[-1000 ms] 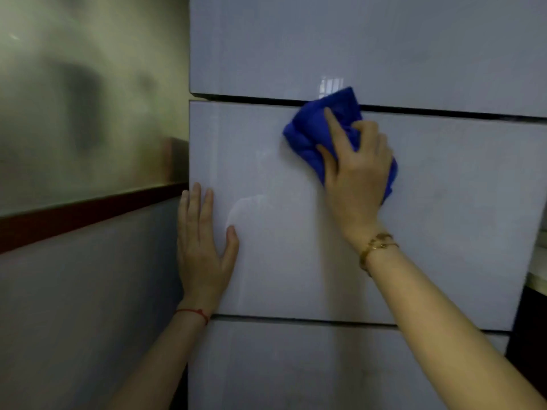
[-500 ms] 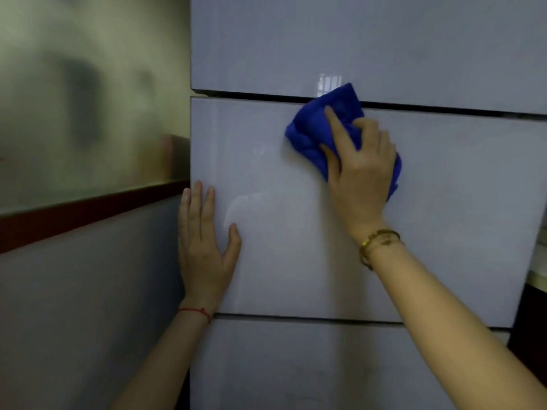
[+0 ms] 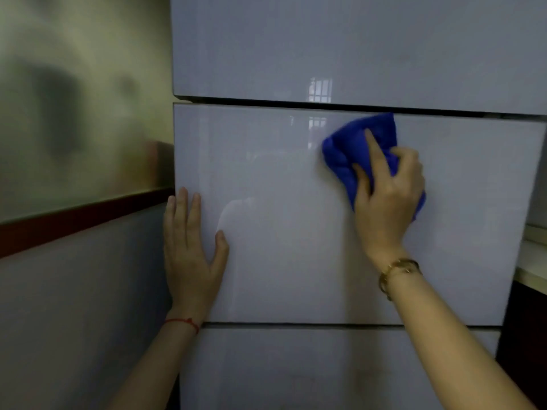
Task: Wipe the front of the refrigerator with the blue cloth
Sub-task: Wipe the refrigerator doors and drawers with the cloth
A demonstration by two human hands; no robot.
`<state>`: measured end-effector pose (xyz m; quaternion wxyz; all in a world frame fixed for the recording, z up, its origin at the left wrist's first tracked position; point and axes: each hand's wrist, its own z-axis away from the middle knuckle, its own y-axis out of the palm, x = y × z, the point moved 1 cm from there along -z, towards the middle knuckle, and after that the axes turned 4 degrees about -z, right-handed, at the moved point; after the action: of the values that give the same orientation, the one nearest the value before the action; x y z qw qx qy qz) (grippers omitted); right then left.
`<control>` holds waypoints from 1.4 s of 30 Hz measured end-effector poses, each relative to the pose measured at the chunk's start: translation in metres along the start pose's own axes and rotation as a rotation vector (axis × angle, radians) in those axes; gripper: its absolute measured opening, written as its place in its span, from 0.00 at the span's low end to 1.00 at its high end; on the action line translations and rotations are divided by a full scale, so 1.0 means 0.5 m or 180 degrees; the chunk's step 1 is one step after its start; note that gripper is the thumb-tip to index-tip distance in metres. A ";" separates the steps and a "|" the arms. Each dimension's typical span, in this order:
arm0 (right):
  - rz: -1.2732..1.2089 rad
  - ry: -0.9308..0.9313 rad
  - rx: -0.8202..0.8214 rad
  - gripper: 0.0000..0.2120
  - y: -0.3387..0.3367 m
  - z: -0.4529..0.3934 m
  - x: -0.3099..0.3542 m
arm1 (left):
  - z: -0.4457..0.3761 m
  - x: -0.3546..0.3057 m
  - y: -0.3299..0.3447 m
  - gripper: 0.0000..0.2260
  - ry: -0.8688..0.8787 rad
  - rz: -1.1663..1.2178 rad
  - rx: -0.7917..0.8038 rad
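Note:
The refrigerator [image 3: 290, 261] fills the view with a glossy pale grey front, split by two dark horizontal gaps into three panels. A bunched blue cloth [image 3: 352, 149] is pressed against the upper right part of the middle panel, just under the top gap. My right hand [image 3: 387, 196] grips the cloth, forefinger stretched up over it and a gold bracelet on the wrist. My left hand [image 3: 189, 253] lies flat on the middle panel's left edge, fingers up and apart, a red string on the wrist.
A wall [image 3: 74, 306] stands close on the left, with a dark red band [image 3: 83, 217] across it and a blurred greenish surface above. A pale counter edge [image 3: 532, 261] shows at the far right beside the refrigerator.
My right hand and the blue cloth have slid to the right along the middle panel and a little lower, away from the top gap. My left hand has stayed flat at the left edge.

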<state>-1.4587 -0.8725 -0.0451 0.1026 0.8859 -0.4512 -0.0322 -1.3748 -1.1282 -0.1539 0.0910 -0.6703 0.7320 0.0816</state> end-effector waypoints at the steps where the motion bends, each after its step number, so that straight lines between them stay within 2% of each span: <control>1: 0.0021 -0.0058 -0.0012 0.18 0.007 -0.003 0.017 | 0.001 0.000 0.000 0.27 0.0003 0.0005 -0.0011; 4: 0.0103 -0.0755 0.0274 0.25 -0.007 0.127 0.046 | 0.000 0.003 0.000 0.27 0.0026 -0.0022 -0.0029; 6: 0.0146 -0.0999 0.0509 0.30 -0.040 0.221 0.013 | 0.000 0.003 0.001 0.27 0.0027 -0.0049 -0.0031; 9: 0.0148 -0.0532 0.0496 0.26 -0.078 0.224 -0.079 | 0.001 0.001 0.001 0.27 0.0012 -0.0016 -0.0012; 11: 0.0069 0.0151 0.0147 0.20 -0.078 0.155 -0.131 | 0.002 0.001 0.002 0.27 -0.0012 -0.0015 -0.0007; 14: -0.0046 0.1148 -0.0353 0.17 -0.062 0.035 -0.164 | 0.004 -0.001 0.002 0.27 0.0008 -0.0033 -0.0027; 15: 0.0011 0.1224 -0.0413 0.17 -0.059 0.026 -0.159 | 0.003 -0.001 0.003 0.27 0.0008 -0.0033 -0.0030; 17: 0.0057 0.0937 -0.0253 0.18 -0.062 0.064 -0.137 | 0.004 0.000 0.003 0.27 0.0000 -0.0048 -0.0035; 19: -0.0016 0.0369 0.0174 0.18 -0.079 0.154 -0.123 | 0.003 0.000 0.003 0.27 0.0013 -0.0071 -0.0059; 21: -0.0018 0.0110 0.0501 0.19 -0.108 0.218 -0.144 | 0.003 0.001 0.003 0.27 0.0025 -0.0073 -0.0057; 22: -0.0025 0.0172 0.0485 0.20 -0.116 0.210 -0.163 | 0.004 0.000 0.003 0.27 0.0016 -0.0065 -0.0061; 26: 0.0019 0.1054 -0.0260 0.18 -0.075 0.028 -0.182 | 0.004 -0.003 0.003 0.27 -0.0014 -0.0085 -0.0085; 27: 0.0073 0.0976 -0.0299 0.18 -0.055 -0.015 -0.161 | 0.004 -0.005 0.003 0.27 -0.0012 -0.0089 -0.0082; 29: 0.0130 0.0427 -0.0150 0.18 -0.019 -0.032 -0.091 | 0.003 -0.006 0.002 0.27 0.0004 -0.0074 -0.0066; 32: 0.0078 -0.0816 0.0274 0.22 -0.010 0.097 0.022 | 0.002 -0.005 0.000 0.28 -0.0049 -0.0056 -0.0015; 34: 0.0067 -0.1540 0.0536 0.24 -0.030 0.193 0.039 | 0.003 -0.004 -0.001 0.28 -0.0035 -0.0078 -0.0001; 36: 0.0089 -0.1778 0.0674 0.25 -0.055 0.218 0.002 | 0.001 -0.003 -0.002 0.28 0.0013 -0.0081 0.0000; 38: 0.0153 -0.1299 0.0614 0.26 -0.063 0.173 -0.045 | 0.000 -0.003 -0.001 0.27 0.0019 -0.0075 -0.0006; 41: 0.0048 -0.0063 0.0154 0.19 -0.032 0.035 -0.051 | 0.002 -0.007 0.002 0.27 -0.0013 -0.0098 -0.0034; 42: 0.0082 0.0122 0.0046 0.17 -0.015 0.000 -0.027 | 0.003 -0.007 0.003 0.27 -0.0012 -0.0094 -0.0034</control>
<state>-1.4608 -0.8572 -0.0473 0.1052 0.8812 -0.4608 -0.0106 -1.3757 -1.1244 -0.1545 0.0899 -0.6814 0.7213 0.0855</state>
